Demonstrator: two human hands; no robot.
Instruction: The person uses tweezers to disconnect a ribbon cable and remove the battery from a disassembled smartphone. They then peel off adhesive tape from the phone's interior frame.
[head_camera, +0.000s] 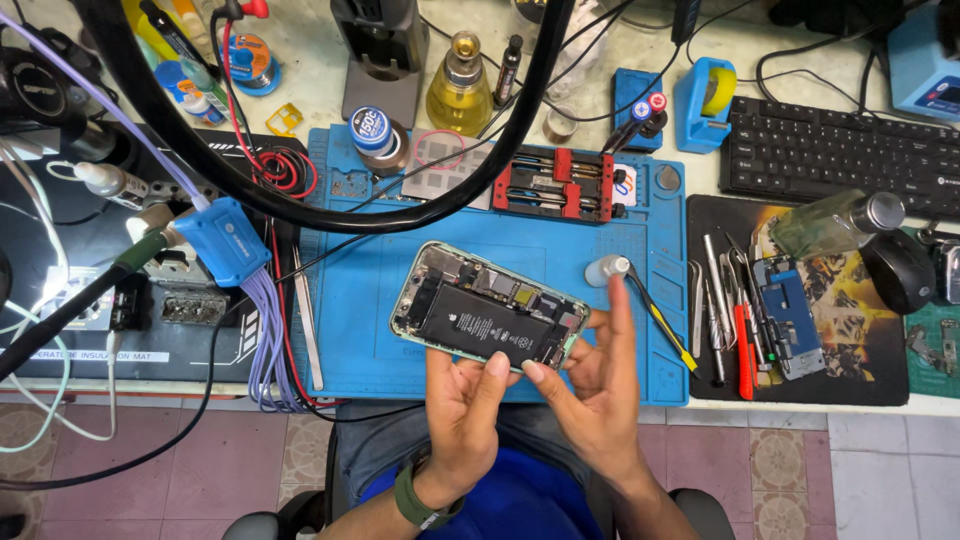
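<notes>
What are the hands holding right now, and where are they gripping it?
Both the left hand and right hand hold the opened phone by its near long edge, above the blue mat.

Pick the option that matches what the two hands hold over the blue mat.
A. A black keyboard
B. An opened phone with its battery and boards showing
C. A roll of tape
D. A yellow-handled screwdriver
B: the left hand and right hand both grip the lower edge of the opened phone, its black battery and circuit boards exposed, above the blue mat.
</notes>
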